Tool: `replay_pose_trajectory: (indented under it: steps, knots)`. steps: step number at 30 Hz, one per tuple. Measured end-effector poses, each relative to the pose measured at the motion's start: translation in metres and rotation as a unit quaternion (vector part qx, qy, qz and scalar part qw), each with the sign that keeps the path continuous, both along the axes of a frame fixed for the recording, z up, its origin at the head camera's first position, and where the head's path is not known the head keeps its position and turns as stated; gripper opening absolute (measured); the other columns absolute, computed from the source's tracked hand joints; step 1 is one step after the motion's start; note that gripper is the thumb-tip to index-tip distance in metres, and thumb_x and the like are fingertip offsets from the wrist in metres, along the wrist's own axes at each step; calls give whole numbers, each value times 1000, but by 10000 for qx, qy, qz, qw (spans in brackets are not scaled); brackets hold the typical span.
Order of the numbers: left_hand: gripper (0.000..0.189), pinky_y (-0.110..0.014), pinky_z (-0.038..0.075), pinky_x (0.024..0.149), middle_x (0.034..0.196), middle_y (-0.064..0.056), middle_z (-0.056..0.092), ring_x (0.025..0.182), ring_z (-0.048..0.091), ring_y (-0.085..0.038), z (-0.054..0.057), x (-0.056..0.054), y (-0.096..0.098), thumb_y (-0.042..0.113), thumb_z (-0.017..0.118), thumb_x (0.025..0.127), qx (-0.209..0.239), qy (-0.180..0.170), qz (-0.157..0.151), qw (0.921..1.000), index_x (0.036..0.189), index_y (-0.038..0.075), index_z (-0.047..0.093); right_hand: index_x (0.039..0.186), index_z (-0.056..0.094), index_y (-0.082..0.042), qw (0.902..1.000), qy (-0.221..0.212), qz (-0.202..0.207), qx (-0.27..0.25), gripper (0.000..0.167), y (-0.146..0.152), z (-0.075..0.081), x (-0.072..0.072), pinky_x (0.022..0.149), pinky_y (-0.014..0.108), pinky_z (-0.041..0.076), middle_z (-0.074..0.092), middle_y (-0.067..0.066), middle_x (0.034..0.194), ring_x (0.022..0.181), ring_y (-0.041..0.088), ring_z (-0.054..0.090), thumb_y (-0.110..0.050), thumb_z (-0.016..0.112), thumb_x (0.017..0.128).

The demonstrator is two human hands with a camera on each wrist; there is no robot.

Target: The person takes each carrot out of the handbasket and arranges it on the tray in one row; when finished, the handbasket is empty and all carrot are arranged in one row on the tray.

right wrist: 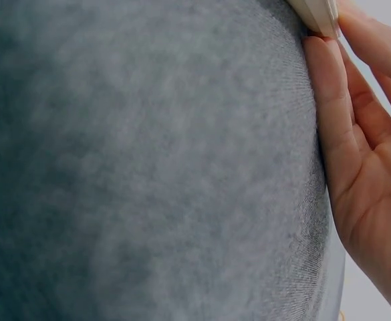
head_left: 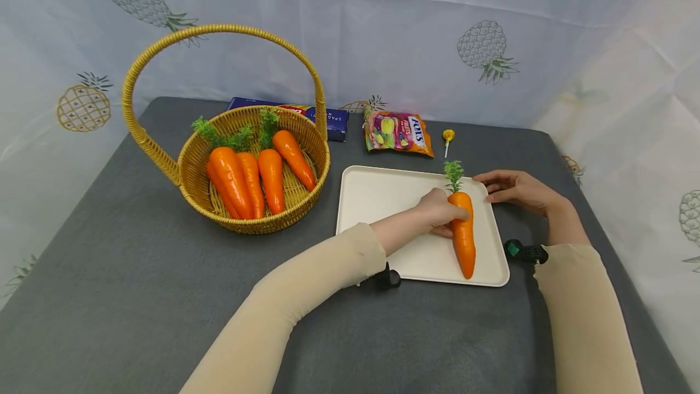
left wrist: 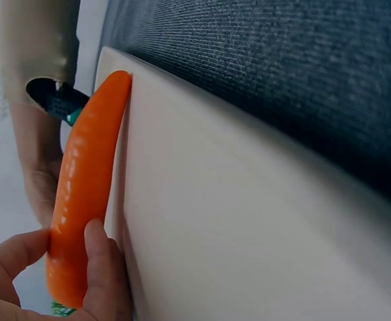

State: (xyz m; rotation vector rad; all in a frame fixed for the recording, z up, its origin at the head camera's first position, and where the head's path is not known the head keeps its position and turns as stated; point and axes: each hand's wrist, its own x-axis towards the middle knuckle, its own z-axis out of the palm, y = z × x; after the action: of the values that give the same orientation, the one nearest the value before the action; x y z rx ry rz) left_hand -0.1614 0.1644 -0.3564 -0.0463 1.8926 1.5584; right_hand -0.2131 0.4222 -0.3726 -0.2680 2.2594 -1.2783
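My left hand [head_left: 440, 211] pinches an orange carrot [head_left: 464, 242] with a green leafy top, between thumb and fingers. It is held over the right part of a cream rectangular tray [head_left: 383, 190], its tip pointing toward the tray's near edge. In the left wrist view, thumb and fingers grip the thick end of the carrot [left wrist: 88, 167], close over the tray [left wrist: 202, 221]. My right hand [head_left: 519, 190] is at the tray's far right corner. The right wrist view shows its thumb and a finger on either side of the tray's corner [right wrist: 319, 15].
A yellow wicker basket [head_left: 257, 225] with a tall handle holds several carrots [head_left: 232, 181] on the left. Behind it lies a blue spaghetti box [head_left: 336, 123]. Beyond the tray are a candy bag [head_left: 396, 132] and a yellow lollipop [head_left: 448, 135]. A patterned cloth [head_left: 383, 35] hangs behind the table.
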Motion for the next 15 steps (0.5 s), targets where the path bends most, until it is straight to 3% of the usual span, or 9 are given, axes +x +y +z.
replay_pose_trajectory:
  steps: [6, 15]
  knots:
    - [38, -37, 63, 76, 84, -7, 55, 44, 51, -15, 2, -1, 6, 20, 77, 87, -510, 34, -94, 9987, 109, 6, 49, 141, 50, -3, 10000, 24, 62, -36, 50, -1, 0, 0, 85, 20, 58, 68, -16, 112, 98, 6, 65, -6, 65, 94]
    - [49, -34, 63, 68, 91, -8, 58, 43, 52, -16, 2, 1, 11, 24, 78, 85, -863, 111, -59, 9962, 118, 7, 47, 141, 50, -3, 9999, -7, 76, -84, 50, 0, 0, 0, 85, 19, 57, 67, -16, 114, 98, 6, 65, -5, 65, 94]
